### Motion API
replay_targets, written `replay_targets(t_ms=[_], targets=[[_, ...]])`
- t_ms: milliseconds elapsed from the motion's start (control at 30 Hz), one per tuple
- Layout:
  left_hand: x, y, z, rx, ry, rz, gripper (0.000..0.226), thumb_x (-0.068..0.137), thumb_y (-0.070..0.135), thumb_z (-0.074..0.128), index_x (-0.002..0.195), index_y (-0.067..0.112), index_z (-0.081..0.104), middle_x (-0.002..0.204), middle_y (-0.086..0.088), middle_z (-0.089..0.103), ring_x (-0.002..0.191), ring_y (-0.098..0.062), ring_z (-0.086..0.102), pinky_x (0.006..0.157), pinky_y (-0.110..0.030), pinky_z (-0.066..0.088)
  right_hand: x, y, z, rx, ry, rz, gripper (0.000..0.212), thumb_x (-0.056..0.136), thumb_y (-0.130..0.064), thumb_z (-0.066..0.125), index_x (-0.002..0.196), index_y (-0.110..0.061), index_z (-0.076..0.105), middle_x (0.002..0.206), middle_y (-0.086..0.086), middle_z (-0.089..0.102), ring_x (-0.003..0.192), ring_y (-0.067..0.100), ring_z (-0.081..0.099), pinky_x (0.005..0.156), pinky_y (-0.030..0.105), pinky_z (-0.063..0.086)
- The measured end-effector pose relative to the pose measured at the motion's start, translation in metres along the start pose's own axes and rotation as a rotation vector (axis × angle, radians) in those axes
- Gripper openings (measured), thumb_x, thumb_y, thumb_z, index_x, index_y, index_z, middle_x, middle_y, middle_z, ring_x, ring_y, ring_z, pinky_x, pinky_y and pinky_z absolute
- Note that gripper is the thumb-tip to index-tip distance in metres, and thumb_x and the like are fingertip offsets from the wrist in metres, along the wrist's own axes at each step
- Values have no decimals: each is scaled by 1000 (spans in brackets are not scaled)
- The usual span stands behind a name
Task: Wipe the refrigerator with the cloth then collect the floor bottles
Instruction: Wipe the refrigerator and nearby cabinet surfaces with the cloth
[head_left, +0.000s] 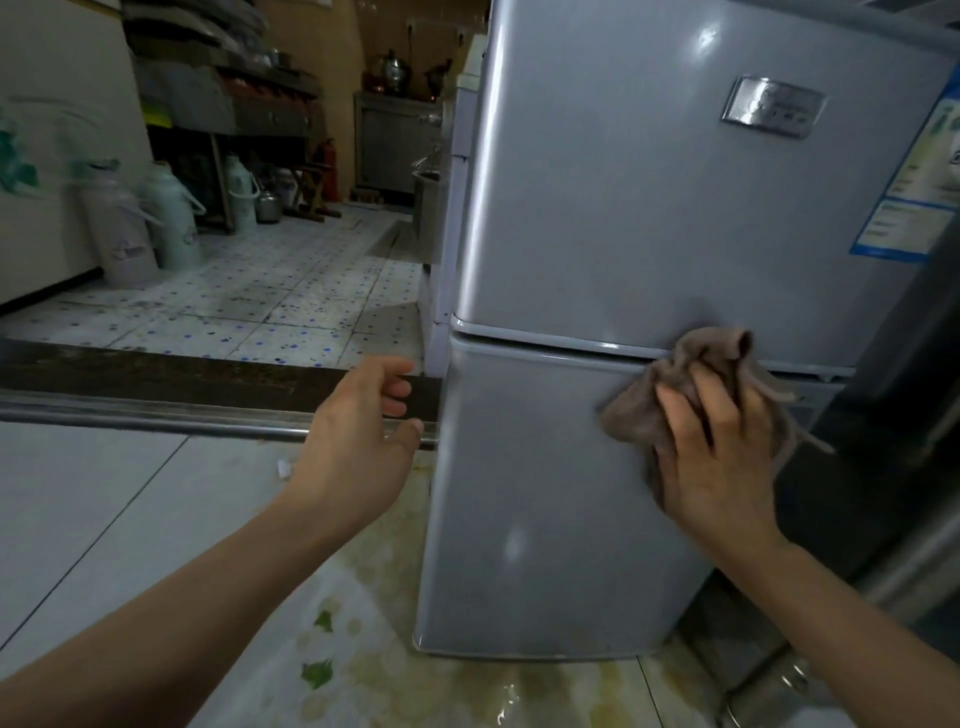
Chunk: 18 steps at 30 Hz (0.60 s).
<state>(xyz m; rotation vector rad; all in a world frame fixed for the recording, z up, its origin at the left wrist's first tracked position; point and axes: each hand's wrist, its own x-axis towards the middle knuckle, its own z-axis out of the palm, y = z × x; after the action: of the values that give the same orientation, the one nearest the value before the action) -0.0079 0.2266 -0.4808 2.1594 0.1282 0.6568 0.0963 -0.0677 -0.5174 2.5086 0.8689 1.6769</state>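
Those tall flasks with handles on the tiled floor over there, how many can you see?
3. Two stand together by the left wall, a white flask and a pale green flask. A third flask stands farther back under the shelving. Others may be hidden.

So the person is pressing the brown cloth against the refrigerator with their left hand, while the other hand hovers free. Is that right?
Not quite: the head view shows the right hand pressing the brown cloth against the refrigerator, and the left hand hovering free.
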Motion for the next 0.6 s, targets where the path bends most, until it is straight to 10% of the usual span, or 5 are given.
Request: replay_targets(t_ms=[267, 600], targets=[[0, 9, 14, 38, -23, 13, 51, 81, 5, 63, 126, 22, 46, 112, 6, 55, 88, 3, 53, 72, -9, 38, 65, -110, 15, 86, 148, 19, 58, 78, -22, 64, 133, -25, 46, 130, 4, 35, 115, 34, 38, 96, 50, 32], [4, 24, 41, 39, 115, -14, 41, 82, 13, 63, 117, 22, 43, 107, 1, 56, 90, -15, 55, 76, -28, 40, 7, 16, -4, 9, 80, 93, 37, 91, -28, 52, 126, -16, 44, 130, 12, 32, 117, 39, 37, 97, 54, 35]])
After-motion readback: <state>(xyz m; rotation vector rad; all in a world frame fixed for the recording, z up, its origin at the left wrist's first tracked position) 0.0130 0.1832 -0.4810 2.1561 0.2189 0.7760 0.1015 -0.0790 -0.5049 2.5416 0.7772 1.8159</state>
